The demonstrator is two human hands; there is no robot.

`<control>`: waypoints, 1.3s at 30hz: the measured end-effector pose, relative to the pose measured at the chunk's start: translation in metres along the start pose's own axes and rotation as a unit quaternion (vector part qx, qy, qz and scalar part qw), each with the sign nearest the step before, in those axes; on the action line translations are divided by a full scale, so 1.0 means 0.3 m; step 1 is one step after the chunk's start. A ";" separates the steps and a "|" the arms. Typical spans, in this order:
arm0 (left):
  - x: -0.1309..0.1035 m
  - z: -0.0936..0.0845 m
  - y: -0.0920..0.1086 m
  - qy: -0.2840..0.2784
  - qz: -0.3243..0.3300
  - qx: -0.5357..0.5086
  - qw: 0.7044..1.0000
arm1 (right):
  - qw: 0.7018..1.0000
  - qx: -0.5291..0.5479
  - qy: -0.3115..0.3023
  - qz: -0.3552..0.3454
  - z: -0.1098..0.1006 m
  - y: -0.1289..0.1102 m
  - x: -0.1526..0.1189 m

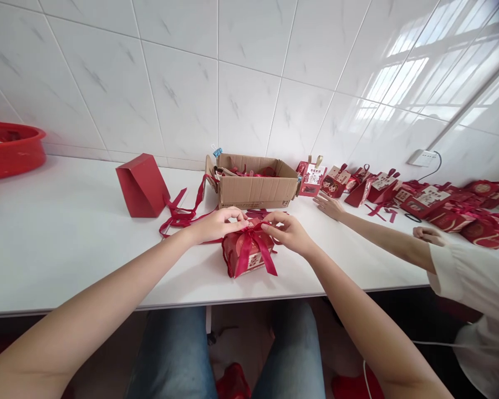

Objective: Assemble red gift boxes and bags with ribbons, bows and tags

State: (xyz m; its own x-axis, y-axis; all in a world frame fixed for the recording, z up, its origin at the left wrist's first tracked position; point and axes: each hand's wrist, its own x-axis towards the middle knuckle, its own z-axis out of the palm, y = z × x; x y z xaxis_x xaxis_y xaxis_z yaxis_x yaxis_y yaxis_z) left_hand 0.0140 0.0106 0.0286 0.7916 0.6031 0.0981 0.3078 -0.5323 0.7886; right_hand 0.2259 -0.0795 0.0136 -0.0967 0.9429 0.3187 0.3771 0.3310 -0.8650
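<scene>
A small red gift box stands near the table's front edge, right before me. Round its top is a dark red ribbon bow, its two tails hanging down the front. My left hand pinches the bow's left side near the knot. From the right, my right hand pinches the other loop between thumb and forefinger. Loose red ribbon lies in curls to the left and runs behind my left wrist. The back of the gift box is hidden.
A plain red box stands left of an open cardboard box holding red pieces. Several finished-looking gift boxes crowd the right side. A co-worker's hand rests on the table there. A red basin is far left.
</scene>
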 end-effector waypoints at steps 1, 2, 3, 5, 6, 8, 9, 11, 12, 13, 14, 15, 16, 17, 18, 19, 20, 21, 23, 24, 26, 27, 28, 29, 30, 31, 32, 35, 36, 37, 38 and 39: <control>-0.001 0.003 0.000 0.007 0.007 0.013 1.000 | 1.000 -0.015 0.001 -0.007 -0.003 -0.007 0.004; -0.001 0.005 0.001 0.017 0.015 0.027 0.999 | 1.000 -0.027 -0.003 -0.015 -0.006 -0.014 0.009; -0.002 0.009 0.003 0.026 0.023 0.042 0.999 | 0.999 -0.037 -0.011 -0.022 -0.009 -0.021 0.013; -0.005 0.015 0.010 0.039 0.032 0.065 0.997 | 0.998 -0.051 -0.030 -0.029 -0.013 -0.034 0.020; -0.007 0.017 0.015 0.042 0.033 0.075 0.996 | 0.997 -0.055 -0.042 -0.024 -0.013 -0.039 0.022; -0.011 0.020 0.024 0.041 0.028 0.097 0.994 | 0.995 -0.064 -0.071 -0.002 -0.011 -0.047 0.026; -0.013 0.021 0.028 0.037 0.025 0.109 0.993 | 0.994 -0.070 -0.085 0.008 -0.008 -0.048 0.026; -0.016 0.021 0.037 0.031 0.019 0.132 0.991 | 0.991 -0.076 -0.106 0.020 -0.003 -0.049 0.027; -0.017 0.021 0.041 0.029 0.017 0.139 0.990 | 0.992 -0.071 -0.106 0.024 -0.001 -0.048 0.026; -0.018 0.021 0.045 0.027 0.015 0.142 0.989 | 0.993 -0.059 -0.098 0.031 0.001 -0.048 0.026; -0.018 0.021 0.049 0.027 0.014 0.142 0.989 | 0.995 -0.039 -0.086 0.041 0.003 -0.047 0.025; -0.019 0.020 0.052 0.025 0.013 0.140 0.990 | 0.996 -0.013 -0.071 0.052 0.005 -0.047 0.024; -0.019 0.020 0.056 0.023 0.011 0.139 0.990 | 0.996 0.014 -0.057 0.062 0.007 -0.046 0.024; -0.019 0.020 0.060 0.021 0.009 0.140 0.990 | 0.996 0.042 -0.046 0.070 0.009 -0.046 0.024; -0.019 0.020 0.065 0.020 0.007 0.142 0.990 | 0.994 0.066 -0.039 0.077 0.011 -0.045 0.024; -0.020 0.019 0.069 0.019 0.006 0.146 0.989 | 0.992 0.088 -0.031 0.084 0.012 -0.044 0.024; -0.020 0.019 0.073 0.018 0.006 0.150 0.988 | 0.990 0.104 -0.025 0.090 0.014 -0.042 0.025; -0.020 0.018 0.076 0.017 0.006 0.154 0.988 | 0.989 0.113 -0.020 0.096 0.014 -0.039 0.027; -0.019 0.016 0.078 0.014 0.011 0.160 0.987 | 0.987 0.118 -0.024 0.103 0.013 -0.031 0.031; -0.018 0.016 0.077 0.013 0.015 0.163 0.986 | 0.987 0.117 -0.035 0.103 0.012 -0.026 0.033; -0.014 0.014 0.070 0.018 0.020 0.169 0.985 | 0.986 0.120 -0.059 0.095 0.011 -0.017 0.038; -0.012 0.014 0.064 0.022 0.023 0.172 0.985 | 0.986 0.124 -0.064 0.086 0.013 -0.014 0.039; -0.009 0.014 0.058 0.027 0.025 0.174 0.984 | 0.987 0.129 -0.060 0.070 0.016 -0.012 0.041; -0.006 0.014 0.052 0.031 0.026 0.173 0.984 | 0.988 0.135 -0.049 0.051 0.019 -0.011 0.042; -0.004 0.014 0.046 0.034 0.026 0.170 0.985 | 0.989 0.141 -0.036 0.031 0.023 -0.010 0.043; -0.001 0.014 0.040 0.035 0.024 0.165 0.985 | 0.989 0.148 -0.025 0.014 0.027 -0.010 0.044; 0.000 0.014 0.036 0.036 0.022 0.160 0.986 | 0.988 0.155 -0.020 0.006 0.030 -0.010 0.045; 0.003 0.012 0.028 0.032 0.012 0.149 0.988 | 0.983 0.176 -0.035 0.035 0.029 -0.011 0.051; 0.002 0.011 0.027 0.031 0.010 0.148 0.989 | 0.982 0.174 -0.041 0.056 0.025 -0.011 0.054; 0.002 0.010 0.027 0.031 0.008 0.146 0.989 | 0.982 0.164 -0.044 0.078 0.021 -0.012 0.057; 0.002 0.009 0.027 0.032 0.007 0.146 0.989 | 0.983 0.147 -0.044 0.097 0.016 -0.013 0.059; 0.002 0.009 0.027 0.033 0.008 0.145 0.989 | 0.984 0.129 -0.043 0.112 0.012 -0.015 0.062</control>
State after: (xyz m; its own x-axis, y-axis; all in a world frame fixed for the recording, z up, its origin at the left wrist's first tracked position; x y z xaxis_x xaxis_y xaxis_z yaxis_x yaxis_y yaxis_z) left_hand 0.0183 0.0050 0.0335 0.7641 0.6260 0.1556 0.4417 -0.6836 0.5811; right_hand 0.2192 -0.0633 0.0219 -0.1186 0.9894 0.0843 0.1516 0.1020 -0.9832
